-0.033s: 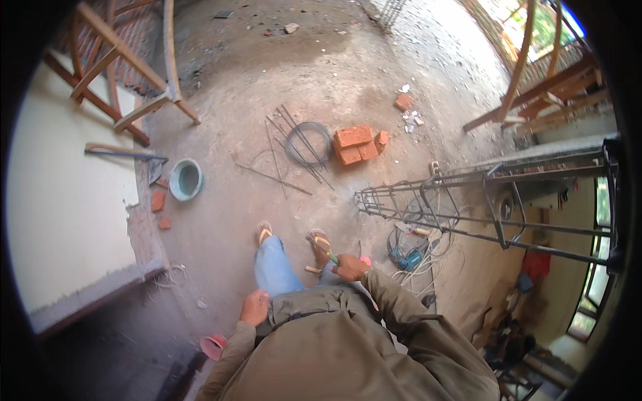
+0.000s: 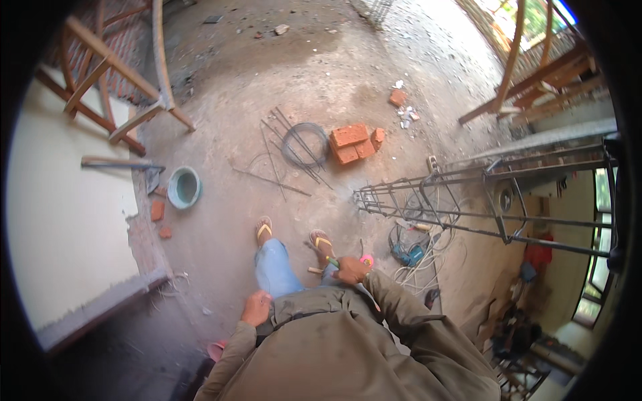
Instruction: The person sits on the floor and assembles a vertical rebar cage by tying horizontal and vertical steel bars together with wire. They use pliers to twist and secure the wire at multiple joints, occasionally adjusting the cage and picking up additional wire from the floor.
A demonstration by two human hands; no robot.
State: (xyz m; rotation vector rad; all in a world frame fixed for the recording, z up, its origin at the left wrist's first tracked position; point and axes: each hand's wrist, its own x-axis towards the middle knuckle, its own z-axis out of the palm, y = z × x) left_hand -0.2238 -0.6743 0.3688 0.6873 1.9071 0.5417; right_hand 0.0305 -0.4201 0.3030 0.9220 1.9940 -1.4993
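My right hand (image 2: 350,271) is closed around a green-handled tool (image 2: 332,261) in front of my right thigh; the grip hides most of it. A short light-brown wooden piece (image 2: 314,271) shows just left of that hand, and I cannot tell whether it belongs to the tool. Beside my left hip, my left hand (image 2: 256,308) is held with its fingers curled in; whatever may be inside them is hidden. Beyond the right hand a small pink thing (image 2: 366,260) shows by my leg.
Orange bricks (image 2: 353,143) lie ahead, beside a wire coil (image 2: 304,145) and thin steel rods (image 2: 273,182). A rebar cage (image 2: 455,212) stretches rightward over a blue power tool (image 2: 408,254) and cables. At left are a bucket (image 2: 184,188) and wooden trestle (image 2: 114,47).
The view has shifted slightly, with the floor things a little to the left. Both hands keep their places, the right still gripping the green-handled tool.
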